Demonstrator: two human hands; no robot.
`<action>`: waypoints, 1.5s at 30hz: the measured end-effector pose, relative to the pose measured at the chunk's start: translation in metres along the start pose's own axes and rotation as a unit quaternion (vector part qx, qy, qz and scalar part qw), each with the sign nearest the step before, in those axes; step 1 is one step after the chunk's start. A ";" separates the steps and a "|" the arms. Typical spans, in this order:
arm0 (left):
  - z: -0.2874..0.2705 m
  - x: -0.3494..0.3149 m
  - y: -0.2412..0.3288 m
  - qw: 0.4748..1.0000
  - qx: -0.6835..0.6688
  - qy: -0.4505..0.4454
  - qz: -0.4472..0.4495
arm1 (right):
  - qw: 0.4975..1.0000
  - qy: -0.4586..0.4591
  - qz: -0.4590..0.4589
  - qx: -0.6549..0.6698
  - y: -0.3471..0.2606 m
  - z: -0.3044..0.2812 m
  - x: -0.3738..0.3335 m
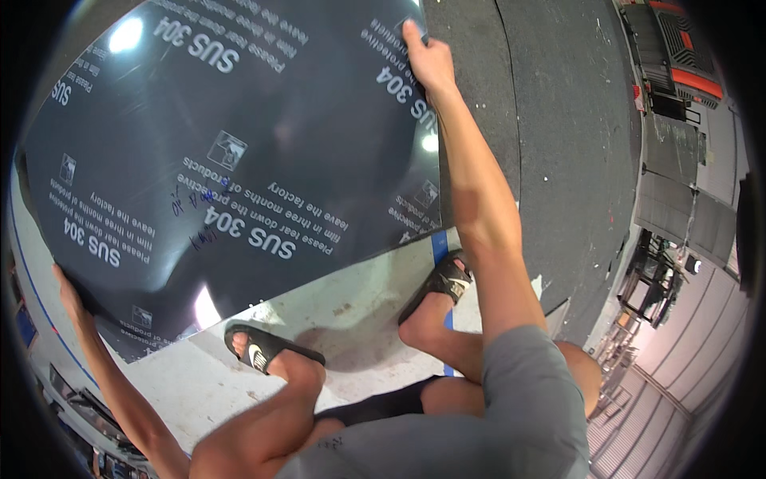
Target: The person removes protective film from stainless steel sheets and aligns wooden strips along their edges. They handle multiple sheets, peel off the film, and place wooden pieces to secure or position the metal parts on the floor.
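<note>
A large metal sheet (311, 120), covered in dark film with white printing and some blue handwriting, fills the upper left of the view. Bright lamp reflections and slight bends show on its glossy face. My right hand (431, 62) grips its right edge far up, thumb on top and the other fingers hidden beneath. At the sheet's near left edge, my left hand (69, 294) is closed round the rim, its fingers mostly out of sight underneath. The sheet's near edge lies just ahead of my feet.
My feet, in black slide sandals (271, 350), stand on a pale scuffed floor (359, 319) crossed by blue tape (440, 246). Dark grey matting (558, 144) runs along the right. Beyond it stand red-and-black equipment (688, 48), metal racks and a ribbed wall (678, 335).
</note>
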State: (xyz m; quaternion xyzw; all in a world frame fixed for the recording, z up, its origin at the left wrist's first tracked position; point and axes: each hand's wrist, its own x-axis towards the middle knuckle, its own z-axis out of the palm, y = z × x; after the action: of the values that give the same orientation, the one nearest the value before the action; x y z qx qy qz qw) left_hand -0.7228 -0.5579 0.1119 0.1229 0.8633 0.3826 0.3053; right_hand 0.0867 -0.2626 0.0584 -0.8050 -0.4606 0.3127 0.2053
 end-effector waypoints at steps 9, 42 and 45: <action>-0.006 -0.026 0.032 0.999 -0.019 0.027 -0.004 | 0.995 -0.022 0.004 0.102 0.026 -0.001 -0.012; 0.015 -0.089 0.080 0.994 -0.084 0.047 0.050 | 0.992 -0.034 0.021 0.123 -0.004 -0.062 0.003; 0.039 -0.127 0.056 0.995 0.044 0.011 0.090 | 0.993 -0.044 -0.015 0.108 -0.007 -0.105 0.013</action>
State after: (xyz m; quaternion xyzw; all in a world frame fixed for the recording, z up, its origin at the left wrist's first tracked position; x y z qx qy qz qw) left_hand -0.6004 -0.5535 0.1874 0.2088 0.8679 0.3718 0.2548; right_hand 0.1605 -0.2527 0.1342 -0.7565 -0.4444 0.3930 0.2755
